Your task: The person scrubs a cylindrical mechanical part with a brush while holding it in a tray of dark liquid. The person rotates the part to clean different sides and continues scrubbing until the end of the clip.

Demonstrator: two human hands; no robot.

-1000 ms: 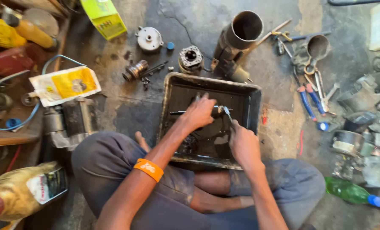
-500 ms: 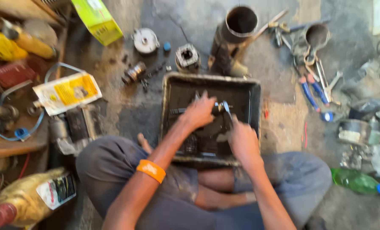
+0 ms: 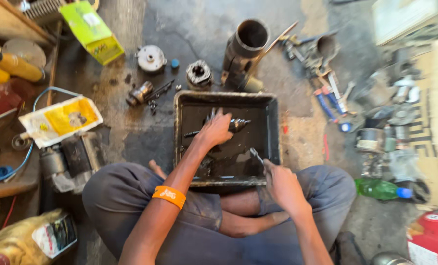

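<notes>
The dark liquid in the black rectangular metal tray [image 3: 273, 127] hides most of the greasy toothed metal shaft [image 3: 238, 123]. Left hand [image 3: 214, 130] has its grip closed over that shaft. Right hand [image 3: 283, 186], drawn back to the near rim since earlier, clasps a thin metal tool [image 3: 256, 155].
</notes>
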